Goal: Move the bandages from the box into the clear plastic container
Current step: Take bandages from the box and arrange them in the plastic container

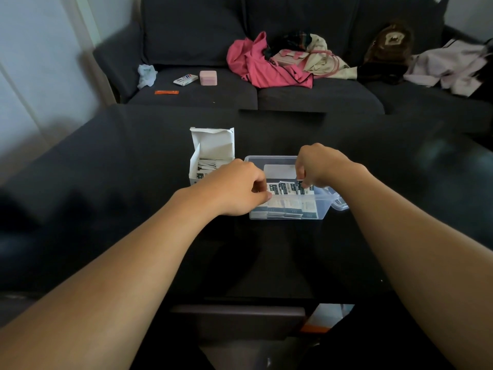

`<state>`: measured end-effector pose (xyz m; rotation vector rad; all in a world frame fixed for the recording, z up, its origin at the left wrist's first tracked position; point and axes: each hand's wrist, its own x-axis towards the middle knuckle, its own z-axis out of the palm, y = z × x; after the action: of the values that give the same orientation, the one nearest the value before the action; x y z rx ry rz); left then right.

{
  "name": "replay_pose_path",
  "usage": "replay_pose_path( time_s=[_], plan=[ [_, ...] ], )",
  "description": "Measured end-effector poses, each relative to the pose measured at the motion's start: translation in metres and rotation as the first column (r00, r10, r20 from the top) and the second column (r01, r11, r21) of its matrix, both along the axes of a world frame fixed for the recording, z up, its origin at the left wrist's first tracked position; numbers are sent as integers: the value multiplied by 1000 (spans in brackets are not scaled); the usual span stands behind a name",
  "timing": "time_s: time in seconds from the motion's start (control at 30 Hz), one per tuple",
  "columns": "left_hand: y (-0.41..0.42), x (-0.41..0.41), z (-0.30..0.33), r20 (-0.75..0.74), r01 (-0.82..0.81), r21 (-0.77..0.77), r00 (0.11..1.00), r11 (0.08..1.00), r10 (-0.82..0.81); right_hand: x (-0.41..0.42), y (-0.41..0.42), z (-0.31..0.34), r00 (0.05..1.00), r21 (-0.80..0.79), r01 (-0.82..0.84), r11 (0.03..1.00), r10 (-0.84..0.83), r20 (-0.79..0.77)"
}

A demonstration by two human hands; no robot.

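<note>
Two hands meet over the dark worktop [133, 161], where the clear plastic container [320, 209] sits just right of the open white box [210, 145]. Your left hand [240, 188] and right hand [320, 166] each pinch an end of the bandages [286, 188], a row lying left to right inside the container. More bandages remain in the box, just far-left of your left hand, which is nearer.
</note>
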<state>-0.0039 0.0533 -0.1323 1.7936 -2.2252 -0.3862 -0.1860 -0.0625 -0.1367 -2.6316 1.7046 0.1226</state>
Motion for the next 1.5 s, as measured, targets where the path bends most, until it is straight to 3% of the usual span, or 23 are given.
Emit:
replay_pose_path(
  time_s=[0.47,0.6,0.7,0.8,0.87,0.9,0.97,1.03,1.07,1.1,1.2,1.3,1.4,1.5],
  plan=[
    [1,-1,2,-5,12,1,1000,1000,-12,4,9,-2,996,-28,4,1000,-6,-83],
    [2,0,3,-13,17,10,1000,1000,-17,2,6,1,999,-21,17,1000,-17,-30],
    [4,-1,7,-78,21,30,997,999,-18,0,4,5,1000,0,9,1000,-9,12],
    [9,0,16,-283,63,51,958,997,-46,1,6,20,989,-57,-24,998,32,143],
    [12,6,30,-514,0,-50,857,999,-26,10,15,38,903,-109,-76,991,114,413],
    [12,12,36,-628,-113,-155,778,981,-10,17,24,47,821,-118,-110,987,157,549],
    [9,35,48,-834,-477,-315,551,821,0,36,46,61,648,-99,-194,976,203,734],
    [11,64,52,-959,-750,-223,284,623,0,57,65,67,581,-76,-303,950,247,776],
    [11,76,50,-978,-809,-143,203,570,42,68,71,65,607,-82,-350,933,293,739],
    [13,87,48,-975,-830,-87,185,551,125,79,75,61,649,-96,-388,917,345,678],
    [17,99,41,-857,-734,2,349,679,379,105,74,44,778,-147,-392,908,412,474],
    [15,95,34,-701,-565,115,537,817,470,115,69,36,873,-224,-309,924,369,318],
    [9,90,24,-579,-537,37,676,843,456,118,66,38,912,-277,-273,921,339,231],
    [6,89,18,-454,-528,-107,780,842,431,120,61,37,914,-253,-249,935,314,259]
  ],
)
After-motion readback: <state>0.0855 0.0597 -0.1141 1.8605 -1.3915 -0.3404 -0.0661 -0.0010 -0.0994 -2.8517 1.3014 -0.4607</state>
